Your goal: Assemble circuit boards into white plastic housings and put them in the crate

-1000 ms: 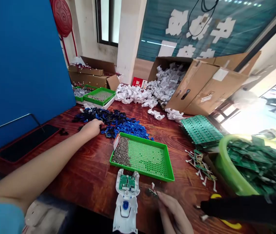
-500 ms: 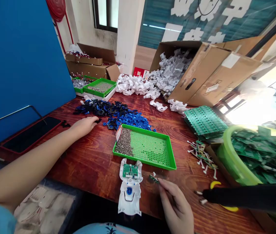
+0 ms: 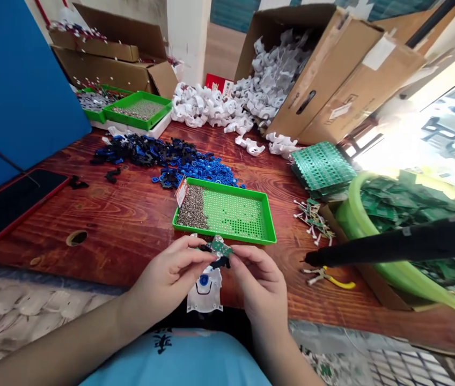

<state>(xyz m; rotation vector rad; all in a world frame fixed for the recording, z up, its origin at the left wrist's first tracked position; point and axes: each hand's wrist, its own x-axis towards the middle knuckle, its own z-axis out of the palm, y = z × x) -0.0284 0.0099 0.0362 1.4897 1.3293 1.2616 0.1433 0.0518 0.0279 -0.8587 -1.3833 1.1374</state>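
My left hand (image 3: 177, 268) pinches a black plastic part (image 3: 221, 262) above the white plastic shell (image 3: 207, 297). My right hand (image 3: 257, 276) is closed on the edge of a small green circuit board (image 3: 221, 246), which meets the black part between my fingertips. The shell lies open at the table's front edge, with a blue round button (image 3: 204, 280) in its near half. My hands and the parts cover most of its far half. Just beyond my hands is a green tray (image 3: 247, 214) with small screws (image 3: 192, 208) at its left end.
Black and blue parts (image 3: 163, 155) are heaped behind the tray. White shells (image 3: 207, 107) spill from a cardboard box (image 3: 320, 102). To the right are wired boards (image 3: 314, 220), yellow-handled pliers (image 3: 338, 282), a black tool (image 3: 392, 238) and a green basin (image 3: 350, 206). A phone (image 3: 14, 198) lies left.
My left hand has come from the black pile to the middle with a black part. My right hand has moved left and up with the small board to meet it. The view has tilted down.
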